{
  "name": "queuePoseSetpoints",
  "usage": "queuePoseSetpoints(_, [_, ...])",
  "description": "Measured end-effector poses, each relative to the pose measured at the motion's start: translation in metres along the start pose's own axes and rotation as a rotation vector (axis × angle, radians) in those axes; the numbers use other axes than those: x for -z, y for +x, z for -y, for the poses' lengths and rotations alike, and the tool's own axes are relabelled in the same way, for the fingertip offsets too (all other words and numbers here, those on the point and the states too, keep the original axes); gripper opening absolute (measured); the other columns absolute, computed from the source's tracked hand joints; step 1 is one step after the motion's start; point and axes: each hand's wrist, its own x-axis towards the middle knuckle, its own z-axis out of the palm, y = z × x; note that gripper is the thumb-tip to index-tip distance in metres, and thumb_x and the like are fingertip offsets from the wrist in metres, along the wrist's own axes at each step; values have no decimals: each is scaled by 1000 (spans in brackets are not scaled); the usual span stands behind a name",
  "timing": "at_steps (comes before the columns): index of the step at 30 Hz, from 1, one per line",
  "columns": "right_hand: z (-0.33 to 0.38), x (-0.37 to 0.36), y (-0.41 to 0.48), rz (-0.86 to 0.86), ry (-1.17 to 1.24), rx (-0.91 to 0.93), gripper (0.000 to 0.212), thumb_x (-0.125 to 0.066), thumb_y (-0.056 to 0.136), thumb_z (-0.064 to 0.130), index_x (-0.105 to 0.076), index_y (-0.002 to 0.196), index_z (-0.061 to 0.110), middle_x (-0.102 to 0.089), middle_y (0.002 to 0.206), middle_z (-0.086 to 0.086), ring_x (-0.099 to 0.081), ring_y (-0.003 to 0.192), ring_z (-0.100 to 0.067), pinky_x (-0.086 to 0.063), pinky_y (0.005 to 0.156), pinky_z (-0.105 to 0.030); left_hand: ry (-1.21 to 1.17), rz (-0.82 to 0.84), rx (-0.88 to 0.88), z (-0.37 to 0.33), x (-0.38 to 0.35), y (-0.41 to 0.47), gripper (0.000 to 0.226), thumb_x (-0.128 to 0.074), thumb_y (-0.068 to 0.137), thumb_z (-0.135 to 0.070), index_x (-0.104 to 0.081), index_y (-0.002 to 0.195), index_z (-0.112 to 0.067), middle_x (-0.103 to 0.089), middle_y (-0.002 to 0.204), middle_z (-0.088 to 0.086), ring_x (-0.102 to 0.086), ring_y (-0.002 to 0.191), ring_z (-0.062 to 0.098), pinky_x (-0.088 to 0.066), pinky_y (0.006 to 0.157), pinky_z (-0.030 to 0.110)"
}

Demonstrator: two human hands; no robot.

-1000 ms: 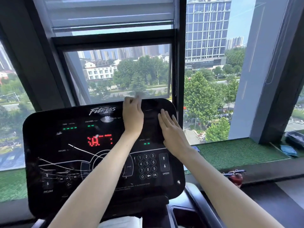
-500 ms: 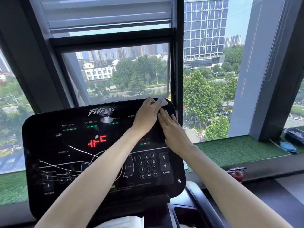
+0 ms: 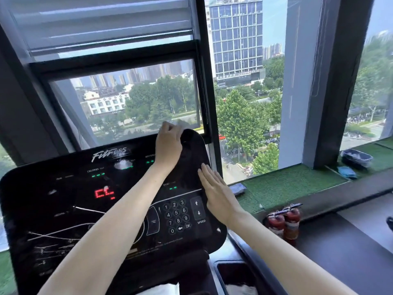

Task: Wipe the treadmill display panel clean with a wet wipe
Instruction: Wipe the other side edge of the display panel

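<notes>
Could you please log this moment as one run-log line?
left hand: wet wipe at display panel top edge | right hand: flat, bracing right side

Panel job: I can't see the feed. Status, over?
Left hand at panel top edge, closed on wipe, blurred. Right hand flat on panel's right side, bracing. Nothing in the way.

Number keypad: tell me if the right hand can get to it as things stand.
Probably yes. The right hand lies flat on the display panel just right of the number keypad, with nothing between them; the left forearm crosses farther left.
</notes>
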Motion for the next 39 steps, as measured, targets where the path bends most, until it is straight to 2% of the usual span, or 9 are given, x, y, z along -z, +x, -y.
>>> queuePoseSetpoints(3, [-3,0,0,11,-3,-6,78,-40,76,-12,-9,147,0,-1,156,-16,3,145,-23,10,114,-27,85,309,-365,-10,-10,-12,20,-46,96,-6,-59,112,-8,-42,87,2,-46,81,19,-45,67,34])
queuePoseSetpoints(5, [-5,0,0,12,2,-10,78,-38,77,-12,-9,148,1,0,156,-15,3,145,-22,10,114,-26,81,293,-307,-9,-4,0,19,-44,99,-13,-59,104,-5,-43,87,2,-48,77,21,-44,66,33])
queuePoseSetpoints(8, [-5,-2,-3,21,18,-15,79,-37,76,-13,-7,148,2,3,156,-14,5,145,-22,10,114,-26,-12,56,-32,-3,1,13,21,-44,99,-10,-62,100,1,-46,88,7,-50,77,23,-44,70,34])
queuePoseSetpoints(13, [-5,-5,-4,23,16,-8,82,-39,74,-13,-6,148,2,4,156,-14,7,144,-22,11,114,-27,93,490,-488,-15,-7,-14,24,-48,92,1,-60,107,-15,-44,87,0,-45,78,16,-48,66,35])
queuePoseSetpoints(19, [-5,-5,-4,21,22,-7,82,-38,74,-15,-6,147,1,3,156,-15,6,144,-21,10,114,-27,45,242,-215,-9,-3,12,18,-47,94,1,-64,97,1,-51,92,9,-53,84,25,-46,75,34])
queuePoseSetpoints(24, [-10,-5,-3,25,-9,11,80,-40,76,-13,-7,147,0,1,156,-17,4,145,-23,7,116,-30,75,574,-533,-20,-8,-22,15,-47,94,-5,-60,96,-12,-48,88,1,-47,77,14,-45,62,31])
queuePoseSetpoints(28, [-10,-6,-4,10,-29,26,80,-39,74,-14,-9,147,-1,-2,155,-18,2,144,-24,4,117,-33,97,272,-285,-13,-12,0,21,-47,94,-1,-63,106,-7,-48,90,3,-47,81,18,-39,66,26])
queuePoseSetpoints(33, [-12,-8,-3,12,-52,38,78,-38,76,-13,-9,147,-3,-3,155,-21,2,144,-27,4,117,-34,57,522,-563,-22,-12,-33,15,-48,92,-3,-59,97,-12,-40,88,-5,-39,79,9,-31,61,20])
queuePoseSetpoints(39, [-10,-8,-10,3,-56,20,79,-42,72,-14,-14,146,-2,-7,155,-19,-4,144,-27,-4,118,-36,93,205,-269,-14,-19,-10,18,-51,92,0,-61,105,-7,-50,91,7,-45,84,18,-48,66,34])
